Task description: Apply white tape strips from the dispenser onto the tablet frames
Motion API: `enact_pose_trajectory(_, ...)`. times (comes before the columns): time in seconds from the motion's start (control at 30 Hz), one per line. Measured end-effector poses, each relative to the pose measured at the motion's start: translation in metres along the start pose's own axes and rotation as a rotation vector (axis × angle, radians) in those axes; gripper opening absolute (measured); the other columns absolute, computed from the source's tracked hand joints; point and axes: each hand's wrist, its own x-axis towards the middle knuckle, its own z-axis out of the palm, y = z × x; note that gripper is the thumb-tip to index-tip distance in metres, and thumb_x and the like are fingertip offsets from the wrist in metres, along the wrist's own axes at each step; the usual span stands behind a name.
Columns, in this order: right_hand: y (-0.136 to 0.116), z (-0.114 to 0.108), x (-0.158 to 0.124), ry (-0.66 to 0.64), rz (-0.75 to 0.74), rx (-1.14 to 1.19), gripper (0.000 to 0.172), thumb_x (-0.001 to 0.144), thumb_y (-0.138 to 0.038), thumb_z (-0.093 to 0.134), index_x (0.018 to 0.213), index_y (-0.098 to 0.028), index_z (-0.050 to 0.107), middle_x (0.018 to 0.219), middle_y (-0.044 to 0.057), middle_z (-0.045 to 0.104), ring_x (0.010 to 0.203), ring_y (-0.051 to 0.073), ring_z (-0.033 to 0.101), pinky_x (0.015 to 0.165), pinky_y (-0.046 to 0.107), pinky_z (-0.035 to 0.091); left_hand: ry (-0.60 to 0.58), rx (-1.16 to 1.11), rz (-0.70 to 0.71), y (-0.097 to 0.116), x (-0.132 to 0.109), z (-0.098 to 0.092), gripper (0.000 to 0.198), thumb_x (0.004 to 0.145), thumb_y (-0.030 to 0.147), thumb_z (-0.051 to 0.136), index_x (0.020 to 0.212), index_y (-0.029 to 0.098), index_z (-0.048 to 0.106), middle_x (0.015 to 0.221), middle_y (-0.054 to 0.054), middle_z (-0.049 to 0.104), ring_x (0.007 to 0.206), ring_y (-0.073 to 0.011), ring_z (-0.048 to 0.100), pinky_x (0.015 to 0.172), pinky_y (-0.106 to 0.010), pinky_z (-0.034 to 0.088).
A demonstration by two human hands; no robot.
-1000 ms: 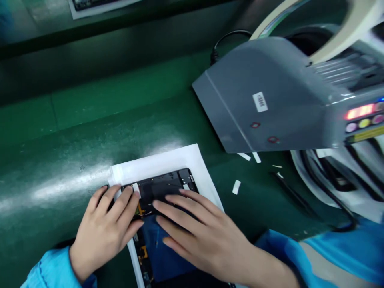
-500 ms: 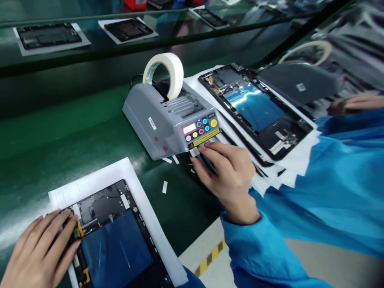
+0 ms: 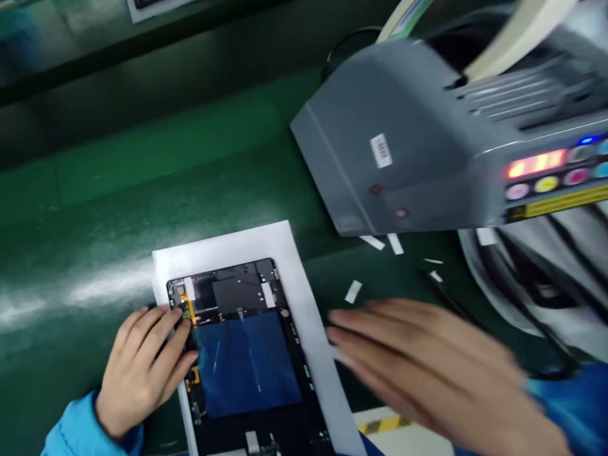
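Hovering beside tablet [image 3: 249, 364], right hand [image 3: 437, 370] now off dispenser [image 3: 418, 158].

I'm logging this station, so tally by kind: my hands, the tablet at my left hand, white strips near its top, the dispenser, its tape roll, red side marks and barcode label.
Left hand and right hand: 2
Tablet: 1
White strips: 2
Dispenser: 1
Tape roll: 1
Red marks: 2
Barcode label: 1
Total: 10

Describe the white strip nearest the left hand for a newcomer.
On the green table, find the black device with the blue panel. Near its top left corner, beyond the left hand, lies the white strip, beside orange parts, unlike the similar strip farther right.
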Motion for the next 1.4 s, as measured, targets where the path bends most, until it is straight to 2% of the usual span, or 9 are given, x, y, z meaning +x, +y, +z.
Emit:
enact_pose_trajectory(0.03, -0.012, 0.011, 0.013, -0.056, -0.104, 0.057, 0.012, 0.089, -0.016, 0.061, 0.098, -0.016, 0.068, 0.101, 0.005, 0.073, 0.093, 0.021, 0.065, 0.082, 0.037, 0.055, -0.005, -0.003, 0.001, 0.001, 0.0, 0.001, 0.023, 0.089, 0.021, 0.062, 0.108, 0.009, 0.065, 0.108, -0.014, 0.069, 0.104, -0.0303, 0.059, 0.093, -0.048, 0.046)
enact_pose_trajectory(0.1, -0.03, 0.033, 0.037, -0.102, -0.212, 0.094, 0.02, 0.093, -0.02, 0.055, 0.104, -0.01, 0.068, 0.113, 0.007, 0.07, 0.099, 0.023, 0.062, 0.084, 0.038, 0.054, -0.015, -0.012, 0.005, 0.004, -0.001, 0.002, 0.023, 0.089, 0.022, 0.061, 0.108, 0.009, 0.065, 0.108, -0.012, 0.07, 0.104, -0.03, 0.058, 0.093, -0.048, 0.045)
enact_pose_trajectory(0.2, -0.042, 0.058, 0.057, -0.186, -0.249, 0.094, 0.031, 0.098, -0.026, 0.045, 0.11, -0.009, 0.067, 0.122, 0.006, 0.067, 0.104, 0.024, 0.06, 0.087, 0.039, 0.052, -0.009, -0.036, -0.002, 0.006, -0.003, 0.004, 0.023, 0.09, 0.023, 0.061, 0.109, 0.01, 0.066, 0.107, -0.009, 0.071, 0.104, -0.0298, 0.057, 0.095, -0.047, 0.044)
enact_pose_trajectory(0.27, -0.043, 0.065, 0.059, -0.221, -0.254, 0.083, 0.033, 0.098, -0.025, 0.043, 0.111, -0.007, 0.067, 0.121, 0.007, 0.067, 0.103, 0.024, 0.059, 0.088, 0.039, 0.052, -0.009, -0.051, -0.017, 0.008, -0.005, 0.005, 0.024, 0.091, 0.025, 0.06, 0.109, 0.012, 0.066, 0.109, -0.007, 0.071, 0.105, -0.0292, 0.057, 0.097, -0.047, 0.042)
enact_pose_trajectory(0.47, -0.044, 0.065, 0.07, -0.258, -0.29, 0.065, 0.03, 0.096, -0.021, 0.046, 0.109, -0.004, 0.068, 0.113, 0.007, 0.07, 0.1, 0.024, 0.057, 0.093, 0.04, 0.049, -0.056, -0.081, -0.062, 0.013, -0.009, 0.007, 0.029, 0.094, 0.03, 0.055, 0.116, 0.014, 0.066, 0.117, -0.005, 0.069, 0.109, -0.0285, 0.056, 0.103, -0.049, 0.037)
enact_pose_trajectory(0.67, -0.042, 0.07, 0.092, -0.284, -0.299, -0.023, 0.034, 0.096, -0.027, 0.049, 0.116, -0.004, 0.065, 0.125, 0.01, 0.065, 0.101, 0.026, 0.057, 0.09, 0.042, 0.05, -0.094, -0.097, -0.122, 0.016, -0.011, 0.01, 0.032, 0.095, 0.03, 0.052, 0.121, 0.017, 0.064, 0.119, -0.004, 0.067, 0.114, -0.0299, 0.054, 0.103, -0.049, 0.035)
enact_pose_trajectory(0.77, -0.039, 0.063, 0.087, -0.29, -0.269, -0.014, 0.037, 0.095, -0.029, 0.05, 0.119, -0.003, 0.062, 0.125, 0.014, 0.064, 0.103, 0.027, 0.057, 0.087, 0.043, 0.051, -0.103, -0.114, -0.139, 0.018, -0.011, 0.01, 0.033, 0.094, 0.03, 0.053, 0.123, 0.017, 0.063, 0.12, -0.004, 0.067, 0.115, -0.0295, 0.053, 0.103, -0.048, 0.036)
enact_pose_trajectory(0.97, -0.043, 0.057, 0.067, -0.385, -0.287, 0.124, 0.035, 0.098, -0.03, 0.044, 0.114, -0.007, 0.066, 0.12, 0.008, 0.067, 0.105, 0.025, 0.057, 0.091, 0.042, 0.051, -0.106, -0.124, -0.145, 0.02, -0.009, 0.008, 0.032, 0.093, 0.026, 0.053, 0.122, 0.015, 0.063, 0.12, -0.004, 0.067, 0.114, -0.0298, 0.053, 0.101, -0.048, 0.038)
enact_pose_trajectory(1.4, -0.052, 0.057, 0.068, -0.38, -0.21, 0.217, 0.032, 0.096, -0.027, 0.044, 0.109, -0.008, 0.067, 0.115, 0.009, 0.069, 0.103, 0.023, 0.059, 0.096, 0.041, 0.051, -0.112, -0.118, -0.12, 0.018, -0.007, 0.007, 0.031, 0.093, 0.023, 0.053, 0.12, 0.013, 0.064, 0.12, -0.005, 0.067, 0.114, -0.0321, 0.053, 0.1, -0.049, 0.038)
